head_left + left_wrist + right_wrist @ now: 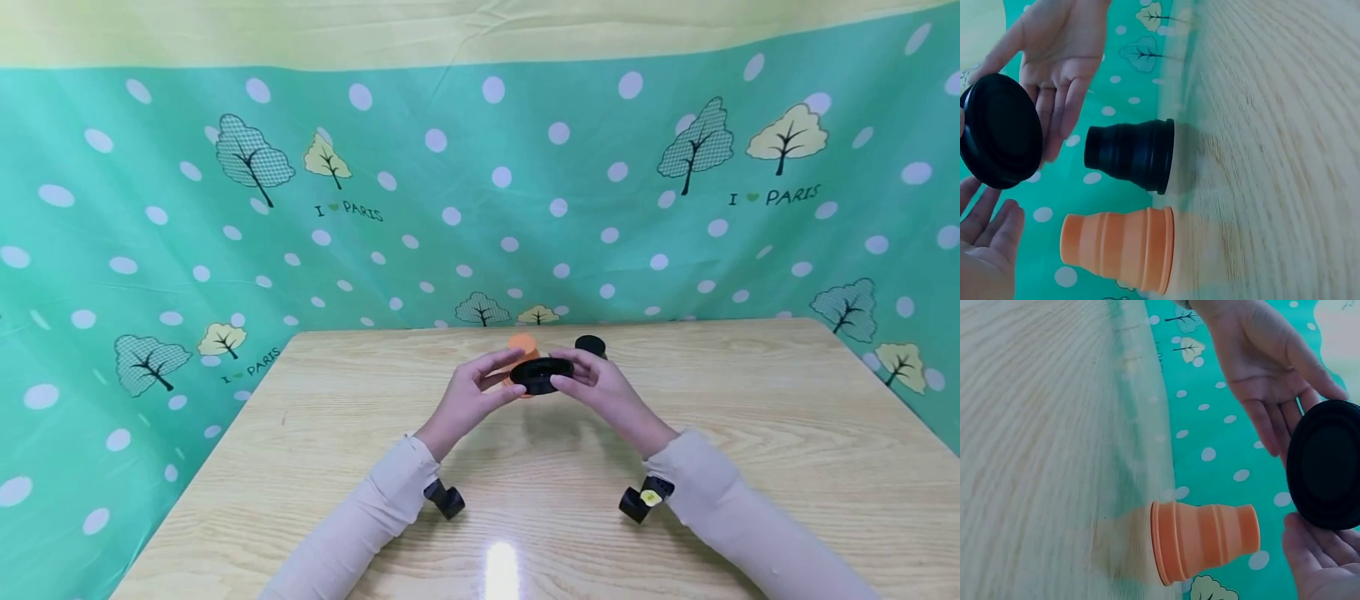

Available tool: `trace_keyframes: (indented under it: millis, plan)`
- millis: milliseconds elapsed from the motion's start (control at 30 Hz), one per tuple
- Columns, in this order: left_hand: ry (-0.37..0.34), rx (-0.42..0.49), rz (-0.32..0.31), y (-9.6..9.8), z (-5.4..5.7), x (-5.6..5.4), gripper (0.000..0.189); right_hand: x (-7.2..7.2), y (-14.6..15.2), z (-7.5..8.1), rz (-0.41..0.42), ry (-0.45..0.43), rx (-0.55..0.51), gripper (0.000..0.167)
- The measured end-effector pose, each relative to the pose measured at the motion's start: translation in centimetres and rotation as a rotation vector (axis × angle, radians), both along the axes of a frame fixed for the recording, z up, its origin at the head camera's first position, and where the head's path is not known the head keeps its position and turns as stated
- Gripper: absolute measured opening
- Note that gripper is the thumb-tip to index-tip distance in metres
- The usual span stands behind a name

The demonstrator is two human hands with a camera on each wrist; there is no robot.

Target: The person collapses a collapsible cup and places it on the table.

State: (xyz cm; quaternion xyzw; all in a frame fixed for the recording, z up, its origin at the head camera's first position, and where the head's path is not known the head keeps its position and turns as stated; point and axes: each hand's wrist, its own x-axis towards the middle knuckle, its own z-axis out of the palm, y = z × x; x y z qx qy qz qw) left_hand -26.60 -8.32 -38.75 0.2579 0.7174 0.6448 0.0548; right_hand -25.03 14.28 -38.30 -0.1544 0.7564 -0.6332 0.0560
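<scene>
A round black disc, like a flattened folding cup, is held above the table between both hands. My left hand pinches its left edge with thumb and fingers. On the opposite edge, the thumb and fingers of my right hand grip it. Behind the disc stands an orange stepped folding cup, wide rim down on the table; in the head view the disc and left hand partly cover it. A black folding cup of similar shape stands rim down to its right, partly hidden behind my right hand in the head view.
The pale wooden table reaches back to a green dotted cloth hanging behind it. A small black camera is strapped to the left wrist and another camera to the right. Light glares off the table's near side.
</scene>
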Motion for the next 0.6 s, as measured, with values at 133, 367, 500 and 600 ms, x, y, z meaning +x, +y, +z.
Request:
trace_keyframes:
  millis: [133,367,500,600]
  plan:
    - [0.008,-0.04,-0.03,0.0,0.0,-0.1,0.065,0.1,-0.5,-0.2,-0.002,0.093,-0.041,0.058]
    - [-0.012,-0.104,-0.074,0.1,1.6,1.2,0.075,0.5,-1.2,-0.7,-0.019,0.211,-0.053,0.063]
    - [-0.017,-0.127,-0.062,-0.1,2.4,1.9,0.078,0.6,-1.5,-0.9,0.0,0.238,-0.067,0.067]
    - [-0.019,-0.137,-0.051,-0.2,2.4,2.0,0.078,0.6,-1.7,-1.0,0.023,0.237,-0.07,0.069]
